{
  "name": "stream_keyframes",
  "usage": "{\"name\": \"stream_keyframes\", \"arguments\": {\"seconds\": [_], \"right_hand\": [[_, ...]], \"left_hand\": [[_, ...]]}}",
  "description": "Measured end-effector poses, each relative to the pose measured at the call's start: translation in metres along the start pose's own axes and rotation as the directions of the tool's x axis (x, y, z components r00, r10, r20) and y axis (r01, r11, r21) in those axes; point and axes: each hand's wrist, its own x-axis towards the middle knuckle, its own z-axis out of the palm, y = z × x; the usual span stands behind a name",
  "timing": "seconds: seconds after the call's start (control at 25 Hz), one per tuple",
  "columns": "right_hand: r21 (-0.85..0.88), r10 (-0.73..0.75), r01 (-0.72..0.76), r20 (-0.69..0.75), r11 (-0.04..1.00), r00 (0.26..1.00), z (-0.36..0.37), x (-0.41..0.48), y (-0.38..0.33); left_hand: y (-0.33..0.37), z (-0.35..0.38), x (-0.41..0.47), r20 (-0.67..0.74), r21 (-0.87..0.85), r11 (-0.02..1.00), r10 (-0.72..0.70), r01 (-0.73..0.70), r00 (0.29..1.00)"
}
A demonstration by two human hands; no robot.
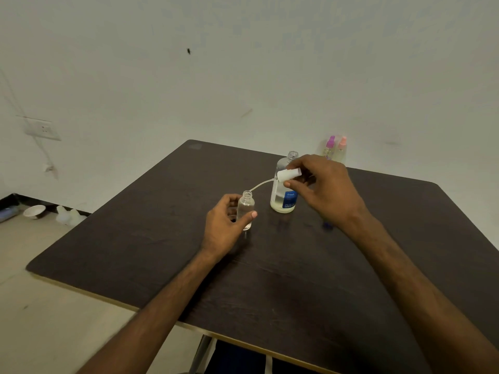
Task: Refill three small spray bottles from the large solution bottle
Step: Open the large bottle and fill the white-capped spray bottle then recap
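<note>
A small clear spray bottle (245,209) stands uncapped on the dark table (189,252); my left hand (225,225) grips its body. My right hand (321,184) pinches the white spray head (288,175), held sideways above the table, its thin dip tube (260,185) reaching down-left toward the small bottle's mouth. Behind the right hand stands the large solution bottle (283,195), open, blue-labelled, with pale liquid in its lower part. Two more small spray bottles, one with a purple top (330,148) and one with a pink top (341,149), stand at the table's far edge by the wall.
A small dark blue thing (327,225) lies on the table under my right wrist. On the floor at the left are a white bowl (34,211) and pale plastic containers (68,215). A wall socket (43,129) with a cable is on the left wall.
</note>
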Motion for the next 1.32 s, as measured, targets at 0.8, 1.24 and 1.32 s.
{"name": "stream_keyframes", "arguments": {"seconds": [0.8,1.24,1.32], "right_hand": [[-0.180,-0.063,0.169,0.481,0.969,0.874,0.055,0.053,-0.023],[0.278,0.188,-0.261,0.262,0.924,0.947,0.086,0.010,0.001],[0.386,0.144,-0.250,0.282,0.888,0.948,0.093,0.004,0.006]], "left_hand": [[-0.002,0.000,0.001,-0.007,-0.038,0.999,-0.009,0.008,1.000],[-0.002,0.000,0.001,0.014,-0.046,0.999,-0.005,0.006,1.000],[-0.001,0.000,0.001,0.023,-0.050,0.999,-0.014,0.015,1.000]]}}
